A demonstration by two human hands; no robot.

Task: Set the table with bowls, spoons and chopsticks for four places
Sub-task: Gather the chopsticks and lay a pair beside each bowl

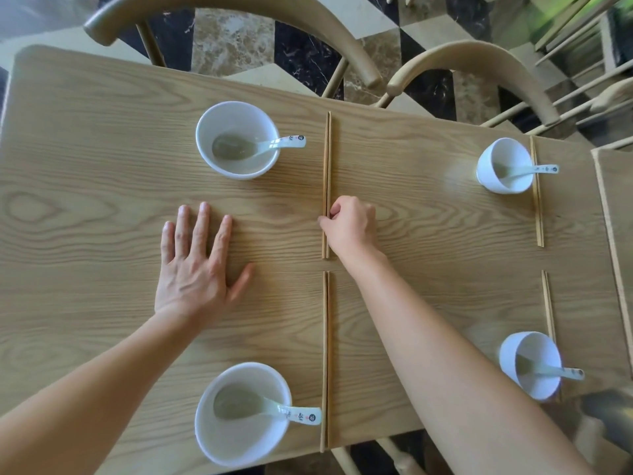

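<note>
Several white bowls stand on the wooden table [102,186], each with a white spoon inside: far left bowl [237,140], far right bowl [503,166], near left bowl [242,413], near right bowl [530,365]. A pair of wooden chopsticks lies right of each bowl: far middle pair [327,159], near middle pair [325,358], far right pair [537,193], near right pair [548,303]. My right hand [349,224] pinches the far middle pair near its lower end. My left hand [198,262] lies flat on the table, fingers spread, holding nothing.
Two wooden chairs with curved backs, the left chair [219,15] and the right chair [479,63], stand at the table's far side. Another chair's frame [394,457] shows under the near edge. A second table's edge [613,207] is at the right. The floor is patterned marble.
</note>
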